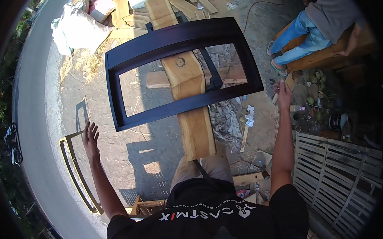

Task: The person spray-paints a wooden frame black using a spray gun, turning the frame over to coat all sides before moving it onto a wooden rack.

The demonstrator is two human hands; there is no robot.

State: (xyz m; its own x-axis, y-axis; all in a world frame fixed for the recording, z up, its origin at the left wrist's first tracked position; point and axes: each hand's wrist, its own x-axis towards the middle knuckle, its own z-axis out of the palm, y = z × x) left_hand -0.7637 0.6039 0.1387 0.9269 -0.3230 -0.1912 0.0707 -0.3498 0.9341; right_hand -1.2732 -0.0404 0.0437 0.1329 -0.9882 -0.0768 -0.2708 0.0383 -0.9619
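A dark, glossy rectangular wooden frame (178,40) with a curved upper side and a large opening lies across a light-brown wood plank (195,132). The plank runs lengthwise away from my body, and dark supports (209,64) show beneath it. Off the frame's lower left corner, my left hand (91,140) hovers with its fingers apart, touching nothing. My right hand (283,95) is raised beyond the frame's right side, fingers loosely bent and apart. I see nothing in it, and neither hand touches the frame.
A person in blue jeans (304,32) sits on a wooden beam (309,56) at the far right. Another curved frame (76,174) stands at the left beside the road (42,113). White sacks (82,29) and scrap wood lie far left. A slatted panel (338,181) stands near right.
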